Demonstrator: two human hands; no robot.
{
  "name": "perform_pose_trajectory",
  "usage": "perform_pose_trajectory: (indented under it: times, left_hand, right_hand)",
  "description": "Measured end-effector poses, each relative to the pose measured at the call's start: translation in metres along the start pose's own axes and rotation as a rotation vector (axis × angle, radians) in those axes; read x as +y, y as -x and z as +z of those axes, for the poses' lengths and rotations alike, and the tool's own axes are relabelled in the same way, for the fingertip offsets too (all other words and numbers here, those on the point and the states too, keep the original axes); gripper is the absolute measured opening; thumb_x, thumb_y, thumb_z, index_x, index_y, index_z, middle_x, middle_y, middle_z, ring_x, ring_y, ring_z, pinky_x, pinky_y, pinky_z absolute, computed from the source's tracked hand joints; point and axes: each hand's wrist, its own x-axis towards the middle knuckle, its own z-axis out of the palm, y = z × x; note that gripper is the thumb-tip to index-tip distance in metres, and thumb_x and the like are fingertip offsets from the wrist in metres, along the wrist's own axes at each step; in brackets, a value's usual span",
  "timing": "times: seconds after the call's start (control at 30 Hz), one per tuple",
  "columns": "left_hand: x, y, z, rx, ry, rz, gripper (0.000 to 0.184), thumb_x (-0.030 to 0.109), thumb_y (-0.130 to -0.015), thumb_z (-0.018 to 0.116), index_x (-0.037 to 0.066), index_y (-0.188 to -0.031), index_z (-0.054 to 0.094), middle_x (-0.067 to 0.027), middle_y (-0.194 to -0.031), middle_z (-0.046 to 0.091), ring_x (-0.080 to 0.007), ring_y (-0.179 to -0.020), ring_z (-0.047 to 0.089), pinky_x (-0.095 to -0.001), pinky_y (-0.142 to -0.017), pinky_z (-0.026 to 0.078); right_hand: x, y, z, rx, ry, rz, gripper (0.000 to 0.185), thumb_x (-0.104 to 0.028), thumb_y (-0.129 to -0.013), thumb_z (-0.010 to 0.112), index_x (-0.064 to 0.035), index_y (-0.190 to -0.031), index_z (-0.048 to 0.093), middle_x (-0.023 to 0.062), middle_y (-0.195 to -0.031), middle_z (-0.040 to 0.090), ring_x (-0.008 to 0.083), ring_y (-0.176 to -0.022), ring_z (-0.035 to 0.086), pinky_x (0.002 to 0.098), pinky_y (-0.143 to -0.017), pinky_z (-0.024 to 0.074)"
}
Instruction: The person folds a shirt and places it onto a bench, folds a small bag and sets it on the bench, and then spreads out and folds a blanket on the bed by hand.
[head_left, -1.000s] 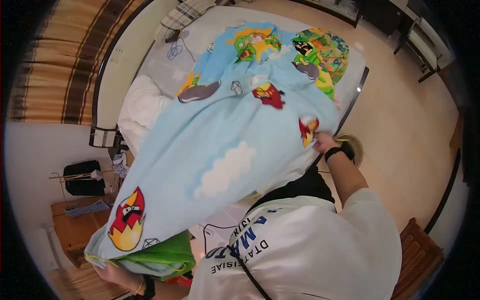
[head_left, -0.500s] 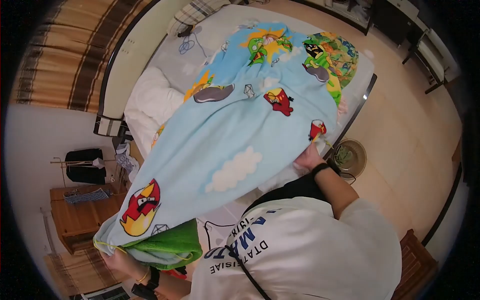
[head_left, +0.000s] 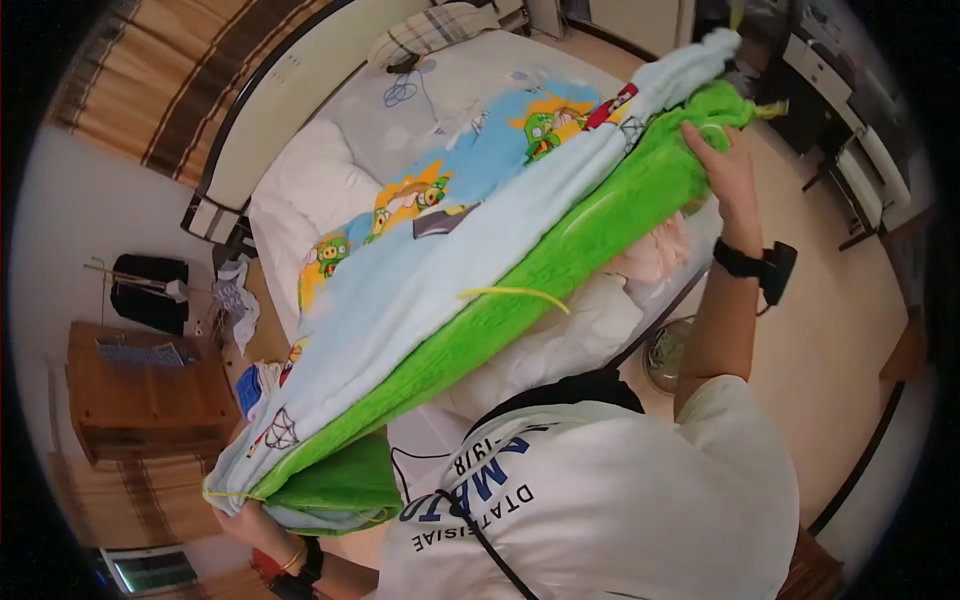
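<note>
A light blue cartoon blanket with a green underside (head_left: pixel 510 300) stretches diagonally over the bed. My left hand (head_left: pixel 250 530), low at the left, is closed on one corner of it, beside a hanging green fold. Up at the right, my right hand (head_left: pixel 722 165) is raised and grips the blanket's green edge, with the far corner flung up beyond it. A yellow tie (head_left: pixel 520 294) hangs from the middle of the edge. The blanket's blue patterned part still lies across the mattress.
The bed's sheet (head_left: pixel 470 80) bears a plaid pillow (head_left: pixel 435 35), a blue cable (head_left: pixel 403 90) and white bedding (head_left: pixel 310 180). A round basket (head_left: pixel 665 355) stands on the floor by the bed's edge. A wooden cabinet (head_left: pixel 150 400) is at the left, a chair (head_left: pixel 870 180) at the right.
My right hand has swung up and away from the bed's near side, lifting the blanket's edge so that its green underside shows. My left hand has kept its corner, nearly in place.
</note>
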Motion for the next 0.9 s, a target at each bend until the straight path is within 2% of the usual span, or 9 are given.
perform_pose_trajectory:
  times: [0.17,0.23,0.3,0.4,0.5,0.6,0.63,0.8,0.9]
  left_hand:
    - [-0.018,0.030,0.025,-0.109,-0.042,-0.011,0.048,-0.003,-0.075,0.061,-0.007,-0.123,0.058,-0.0127,-0.115,0.065,-0.0206,-0.103,0.061,-0.0318,-0.095,0.046]
    - [-0.025,0.036,0.042,-0.230,-0.064,-0.029,0.046,-0.001,-0.074,0.064,-0.005,-0.119,0.060,-0.0115,-0.110,0.066,-0.0194,-0.100,0.061,-0.0315,-0.092,0.047]
    - [-0.020,0.049,0.059,-0.318,-0.102,-0.019,0.044,0.000,-0.073,0.067,-0.004,-0.116,0.061,-0.0107,-0.106,0.067,-0.0186,-0.097,0.062,-0.0314,-0.089,0.048]
    - [0.003,0.064,0.088,-0.358,-0.161,0.030,0.040,0.004,-0.073,0.071,-0.002,-0.112,0.062,-0.0105,-0.101,0.067,-0.0184,-0.092,0.063,-0.0315,-0.086,0.049]
    - [0.023,0.079,0.102,-0.329,-0.193,0.040,0.038,0.007,-0.072,0.071,0.000,-0.108,0.062,-0.0111,-0.095,0.066,-0.0209,-0.086,0.063,-0.0327,-0.081,0.049]
    - [0.044,0.089,0.133,-0.351,-0.175,0.168,0.039,0.006,-0.069,0.070,0.000,-0.107,0.061,-0.0129,-0.091,0.062,-0.0275,-0.083,0.061,-0.0353,-0.079,0.049]
    - [0.046,0.090,0.144,-0.412,-0.197,0.238,0.050,0.003,-0.063,0.068,0.000,-0.111,0.058,-0.0165,-0.096,0.058,-0.0354,-0.089,0.057,-0.0393,-0.084,0.047]
    - [0.096,0.105,0.235,-0.929,-0.310,0.472,0.073,-0.006,-0.056,0.066,0.002,-0.127,0.052,-0.0222,-0.122,0.054,-0.0434,-0.116,0.051,-0.0474,-0.102,0.042]
    - [0.104,0.133,0.306,-1.244,-0.425,0.689,0.071,-0.004,-0.063,0.065,0.007,-0.132,0.052,-0.0163,-0.130,0.053,-0.0348,-0.111,0.055,-0.0436,-0.088,0.046]
  right_hand:
    - [0.051,-0.004,0.045,-0.194,0.539,0.045,0.052,-0.031,-0.071,0.085,0.0007,-0.108,0.067,0.0173,-0.105,0.071,0.0304,-0.093,0.070,0.0393,-0.083,0.0541]
    - [0.135,0.017,0.072,-0.226,0.636,-0.147,0.056,-0.032,-0.068,0.083,-0.0004,-0.111,0.067,0.0204,-0.107,0.070,0.0358,-0.094,0.068,0.0423,-0.085,0.0531]
    - [0.189,0.039,0.087,-0.609,0.676,0.132,0.058,-0.028,-0.071,0.080,0.0065,-0.116,0.064,0.0240,-0.111,0.068,0.0315,-0.101,0.066,0.0392,-0.087,0.0512]
    - [0.201,0.066,0.097,-0.593,0.575,0.207,0.048,-0.028,-0.075,0.076,0.0053,-0.108,0.068,0.0220,-0.100,0.071,0.0308,-0.094,0.069,0.0385,-0.082,0.0521]
    - [0.207,0.060,0.092,-0.120,0.534,0.349,0.035,-0.032,-0.078,0.071,-0.0021,-0.097,0.073,0.0208,-0.087,0.070,0.0350,-0.088,0.068,0.0416,-0.079,0.0523]
    - [0.208,0.039,0.085,0.002,0.541,0.275,0.035,-0.034,-0.079,0.071,-0.0010,-0.090,0.071,0.0203,-0.085,0.070,0.0337,-0.086,0.068,0.0417,-0.077,0.0520]
    - [0.208,0.032,0.086,-0.025,0.560,0.281,0.036,-0.035,-0.079,0.071,-0.0005,-0.088,0.070,0.0201,-0.084,0.070,0.0338,-0.085,0.068,0.0421,-0.077,0.0519]
    - [0.230,0.005,0.098,-0.035,0.579,0.206,0.045,-0.042,-0.079,0.074,0.0019,-0.084,0.068,0.0196,-0.084,0.070,0.0354,-0.080,0.067,0.0446,-0.076,0.0517]
    - [0.232,-0.008,0.102,0.021,0.656,0.176,0.050,-0.047,-0.078,0.074,0.0025,-0.083,0.068,0.0194,-0.085,0.070,0.0370,-0.080,0.067,0.0454,-0.075,0.0521]
